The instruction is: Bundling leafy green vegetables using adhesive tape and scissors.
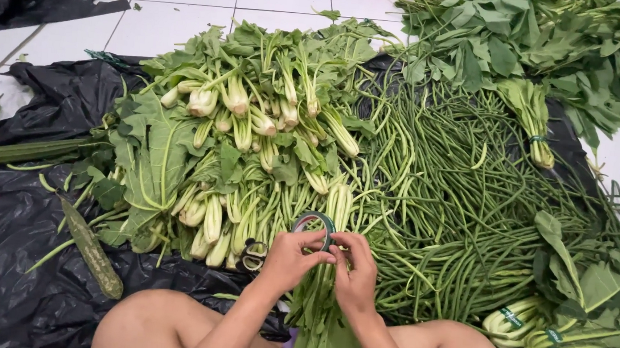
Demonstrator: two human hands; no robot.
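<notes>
1. A ridged gourd (90, 251) and a long green stalk (28, 150) are lying on the black plastic sheet (6, 247), which is keeping the produce off the tiled floor (183, 12).
2. Bok choy (247, 140) is lying heaped with its pale stems pointing toward the person, so a bundle is within easy reach.
3. The left hand (288, 260) is closing its fingers on the lower left edge of the green tape roll (315, 225), apparently pinching the tape while pressing against the bunch of greens (321, 320) below.
4. The tape roll is standing upright between the two hands, just above the bunch's stems, touching both hands.
5. The right hand (355, 270) is curling around the stems and the roll's right side, fingers mostly closed, steadying them.
6. The bunch is resting between the bare knees, leaves toward the person.
7. Yardlong beans (460, 206) are spreading to the right.
8. Taped bundles (532, 331) are lying at the far right, apart from the loose greens.
</notes>
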